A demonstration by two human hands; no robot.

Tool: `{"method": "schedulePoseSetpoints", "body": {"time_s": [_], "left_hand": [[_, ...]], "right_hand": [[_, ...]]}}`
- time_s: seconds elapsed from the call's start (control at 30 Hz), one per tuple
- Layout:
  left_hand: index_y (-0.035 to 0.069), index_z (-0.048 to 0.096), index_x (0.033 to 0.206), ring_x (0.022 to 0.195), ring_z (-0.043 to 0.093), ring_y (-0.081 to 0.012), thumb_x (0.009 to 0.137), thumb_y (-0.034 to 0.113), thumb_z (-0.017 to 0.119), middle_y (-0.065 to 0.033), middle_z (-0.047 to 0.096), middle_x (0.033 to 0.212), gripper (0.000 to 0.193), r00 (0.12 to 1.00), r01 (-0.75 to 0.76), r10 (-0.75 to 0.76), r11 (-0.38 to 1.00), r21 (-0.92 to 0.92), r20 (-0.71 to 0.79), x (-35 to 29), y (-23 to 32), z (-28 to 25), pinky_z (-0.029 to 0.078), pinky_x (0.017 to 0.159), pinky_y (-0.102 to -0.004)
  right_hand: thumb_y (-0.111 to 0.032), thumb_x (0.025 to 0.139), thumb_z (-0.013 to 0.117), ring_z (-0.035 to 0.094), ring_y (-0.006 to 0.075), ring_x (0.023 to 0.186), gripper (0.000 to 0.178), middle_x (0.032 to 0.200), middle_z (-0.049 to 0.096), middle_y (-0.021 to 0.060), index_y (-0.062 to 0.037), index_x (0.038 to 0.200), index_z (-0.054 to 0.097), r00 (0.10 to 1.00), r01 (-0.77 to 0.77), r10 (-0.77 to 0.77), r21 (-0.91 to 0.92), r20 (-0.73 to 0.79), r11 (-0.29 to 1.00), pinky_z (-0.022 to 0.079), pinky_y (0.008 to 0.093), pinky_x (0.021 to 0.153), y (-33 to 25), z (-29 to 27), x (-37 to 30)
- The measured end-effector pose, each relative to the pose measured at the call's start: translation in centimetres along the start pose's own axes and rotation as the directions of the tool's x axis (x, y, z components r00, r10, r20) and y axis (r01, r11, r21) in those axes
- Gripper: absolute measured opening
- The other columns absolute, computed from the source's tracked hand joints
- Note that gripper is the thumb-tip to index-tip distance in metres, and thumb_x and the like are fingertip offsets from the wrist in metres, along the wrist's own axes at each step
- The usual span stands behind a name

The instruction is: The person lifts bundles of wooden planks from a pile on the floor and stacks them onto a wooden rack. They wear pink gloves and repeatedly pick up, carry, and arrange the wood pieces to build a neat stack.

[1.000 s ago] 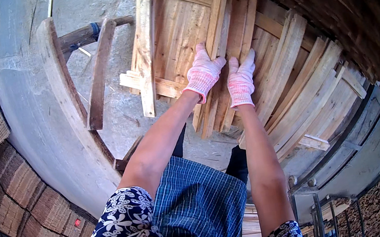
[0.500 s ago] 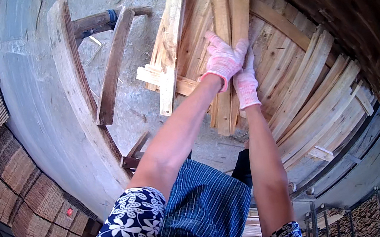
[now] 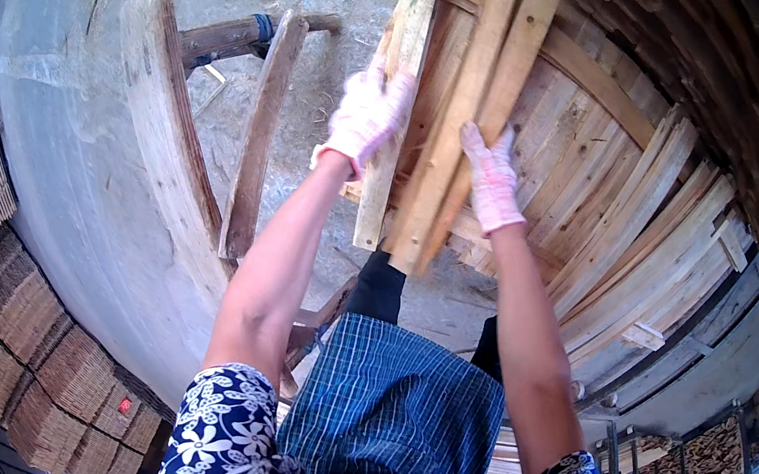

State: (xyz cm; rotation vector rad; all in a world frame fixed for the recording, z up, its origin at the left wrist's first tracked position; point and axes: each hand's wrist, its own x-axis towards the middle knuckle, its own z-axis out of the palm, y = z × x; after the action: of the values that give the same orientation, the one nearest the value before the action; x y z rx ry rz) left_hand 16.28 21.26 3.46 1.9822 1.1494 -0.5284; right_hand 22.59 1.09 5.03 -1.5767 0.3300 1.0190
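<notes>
Both of my hands wear pale pink knit gloves. My right hand (image 3: 494, 178) is closed on the right side of two narrow wooden planks (image 3: 480, 113), which lie side by side at a slant, thumb on top. My left hand (image 3: 367, 117) is at the left edge of a pale wooden board (image 3: 411, 39), its fingers reaching onto it; motion blurs them, so their grip is unclear. Below the planks lies a panel of wooden slats (image 3: 546, 172), partly covered by them.
A wooden bench-like frame (image 3: 166, 122) with a slanted piece (image 3: 264, 130) stands left on the concrete floor (image 3: 86, 187). Bundled stacks of thin brown slats (image 3: 44, 347) line the far left. Loose boards (image 3: 631, 223) lie right, beside a tall dark wood stack (image 3: 698, 28).
My left hand has left the two planks and moved left to the pale board. The planks have tilted, their near ends swinging left. My right hand has stayed on them.
</notes>
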Motion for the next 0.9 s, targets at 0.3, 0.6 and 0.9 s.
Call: {"method": "schedulePoseSetpoints", "body": {"time_s": [0.3,0.6,0.9], "left_hand": [[0.015,0.025,0.158,0.135,0.044,-0.0465,0.093,0.064,0.05,-0.0316,0.041,0.145,0.086,0.994,0.016,-0.02,0.999,0.035,0.107,-0.4,3.9,-1.7,0.035,0.114,-0.0493],[0.012,0.024,0.158,0.143,0.028,-0.0462,0.08,0.067,0.068,-0.029,0.03,0.152,0.105,0.999,0.047,-0.047,0.998,-0.047,-0.006,-1.1,5.4,0.3,0.028,0.116,-0.0565],[0.015,0.019,0.16,0.141,0.038,-0.0452,0.086,0.07,0.058,-0.0289,0.035,0.154,0.101,0.982,-0.019,0.016,1.0,0.014,0.191,0.4,5.3,-3.4,0.03,0.118,-0.0463]], "right_hand": [[-0.047,0.097,0.063,0.055,0.0382,0.119,0.079,0.133,0.053,0.0275,0.0039,0.148,0.031,0.967,0.039,-0.105,-0.269,-0.233,0.962,0.044,0.0437,0.102,0.1,4.2,2.4],[-0.04,0.094,0.069,0.056,0.0335,0.12,0.088,0.139,0.051,0.0244,0.0012,0.154,0.02,0.971,-0.023,-0.009,-0.129,-0.241,0.991,0.045,0.0412,0.104,0.6,1.3,1.1],[-0.04,0.089,0.076,0.052,0.0321,0.125,0.09,0.137,0.051,0.0244,0.0073,0.148,0.028,0.983,0.012,-0.037,-0.141,-0.177,0.99,0.043,0.0406,0.106,0.8,5.0,3.0]]}}
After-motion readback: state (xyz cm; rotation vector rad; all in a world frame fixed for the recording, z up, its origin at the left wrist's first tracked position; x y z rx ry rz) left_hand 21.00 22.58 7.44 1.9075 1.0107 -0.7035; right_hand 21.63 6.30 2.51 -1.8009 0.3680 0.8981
